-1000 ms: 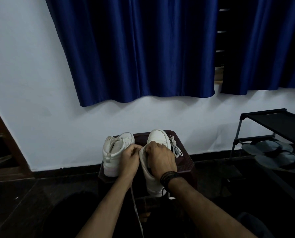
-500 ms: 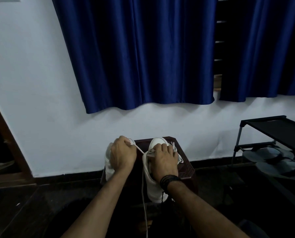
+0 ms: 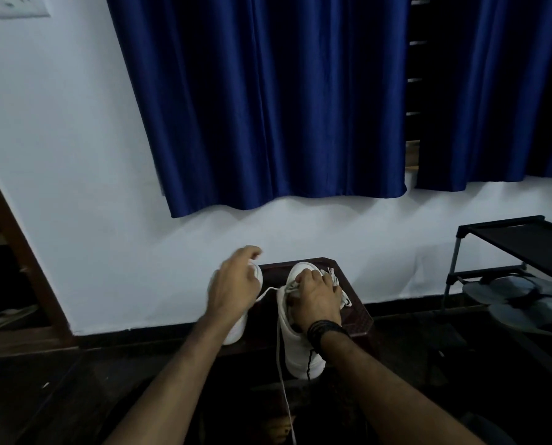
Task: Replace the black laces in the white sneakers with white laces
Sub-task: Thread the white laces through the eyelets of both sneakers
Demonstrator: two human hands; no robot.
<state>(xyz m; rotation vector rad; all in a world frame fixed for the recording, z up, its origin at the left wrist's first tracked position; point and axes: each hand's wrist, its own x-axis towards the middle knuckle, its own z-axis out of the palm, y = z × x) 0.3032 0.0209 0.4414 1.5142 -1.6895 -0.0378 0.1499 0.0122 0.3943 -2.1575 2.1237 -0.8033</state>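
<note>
You have two white leather sneakers standing side by side on a dark brown square stool: the left white sneaker mostly hidden behind your raised hand, and the right white sneaker with its toe pointing at the white wall. One flat white lace shows in use, running from the eyelets of the right sneaker out toward your left hand and also dropping in a long loose tail past the stool's front edge. Your left hand is lifted above the left sneaker with its fingers curled; the lace leads under its palm, but whether the fingers actually hold it cannot be told. Your right hand, with a black cord wristband, lies on top of the right sneaker, its fingertips bent down onto the crossed lacing at the tongue; the grip itself is hidden beneath the knuckles. Two blue curtains hang above, and one black metal shoe rack with grey sandals stands at your right.
</note>
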